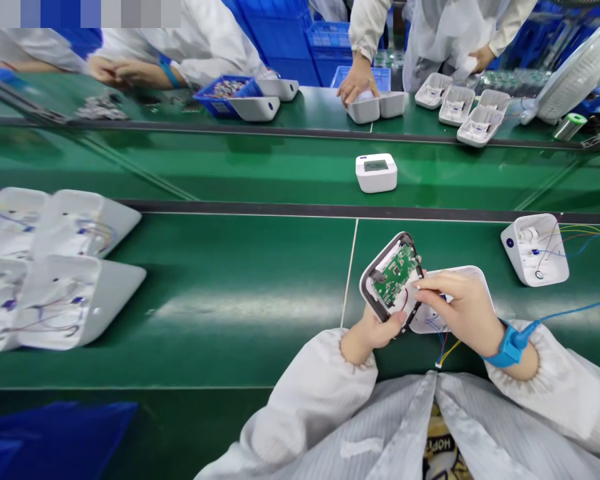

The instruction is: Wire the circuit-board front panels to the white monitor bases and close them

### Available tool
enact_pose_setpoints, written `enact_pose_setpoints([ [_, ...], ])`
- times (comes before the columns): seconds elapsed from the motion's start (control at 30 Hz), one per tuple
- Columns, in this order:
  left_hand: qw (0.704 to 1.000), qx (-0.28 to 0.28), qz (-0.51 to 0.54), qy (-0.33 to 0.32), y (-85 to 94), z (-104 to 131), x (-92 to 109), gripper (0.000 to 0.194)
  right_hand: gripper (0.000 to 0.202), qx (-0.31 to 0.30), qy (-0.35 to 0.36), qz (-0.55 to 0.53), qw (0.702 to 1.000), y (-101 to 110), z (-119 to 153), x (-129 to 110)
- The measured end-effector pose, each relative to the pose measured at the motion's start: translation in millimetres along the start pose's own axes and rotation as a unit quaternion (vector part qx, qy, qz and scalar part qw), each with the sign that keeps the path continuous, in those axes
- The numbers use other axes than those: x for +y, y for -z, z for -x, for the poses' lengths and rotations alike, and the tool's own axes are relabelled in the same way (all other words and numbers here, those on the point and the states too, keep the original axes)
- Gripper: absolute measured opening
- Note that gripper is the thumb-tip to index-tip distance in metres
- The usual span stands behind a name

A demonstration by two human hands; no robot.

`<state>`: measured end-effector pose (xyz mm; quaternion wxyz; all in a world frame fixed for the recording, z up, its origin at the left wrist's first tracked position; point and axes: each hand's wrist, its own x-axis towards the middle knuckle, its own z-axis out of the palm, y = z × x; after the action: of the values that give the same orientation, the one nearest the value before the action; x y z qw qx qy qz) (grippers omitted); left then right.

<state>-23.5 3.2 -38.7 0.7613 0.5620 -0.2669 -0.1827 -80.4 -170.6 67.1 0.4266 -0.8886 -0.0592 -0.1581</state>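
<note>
Working on case [393, 275]: your left grip [379, 330] closed round it, right grip [463, 308] touching, can't tell pinch; needs gentle fingers.

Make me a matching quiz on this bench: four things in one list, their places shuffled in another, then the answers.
Things
1. Blue wrist strap
2. Green circuit board
3. White device with a grey screen
4. Cluster of four white housings

Places
A. On the green middle strip
B. Inside the cover held by the left hand
C. Left side of the near worktop
D. On the wrist of the right hand

Right pairs: 1-D, 2-B, 3-A, 4-C
</note>
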Motion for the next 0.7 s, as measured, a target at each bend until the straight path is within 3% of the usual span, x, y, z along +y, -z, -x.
enact_pose_setpoints([
  [0.1,0.999,-0.027,-0.018,-0.012,-0.5,2.0,0.7,0.048,0.011,0.009,-0.037,-0.004,0.999,-4.2,1.8,-2.8],
  [0.27,0.996,-0.071,-0.042,-0.023,-3.7,-2.7,4.8,0.047,0.008,-0.025,-0.081,-0.036,0.996,-6.3,3.3,-12.2],
  [0.4,0.996,-0.050,-0.066,-0.037,-4.9,-6.9,0.6,0.048,0.009,-0.050,-0.103,-0.032,0.993,-9.1,3.2,-13.8],
  [0.7,0.997,-0.020,-0.068,-0.004,-10.8,-8.4,-1.6,0.048,0.012,-0.060,-0.146,-0.021,0.987,-13.7,6.8,-12.3],
])
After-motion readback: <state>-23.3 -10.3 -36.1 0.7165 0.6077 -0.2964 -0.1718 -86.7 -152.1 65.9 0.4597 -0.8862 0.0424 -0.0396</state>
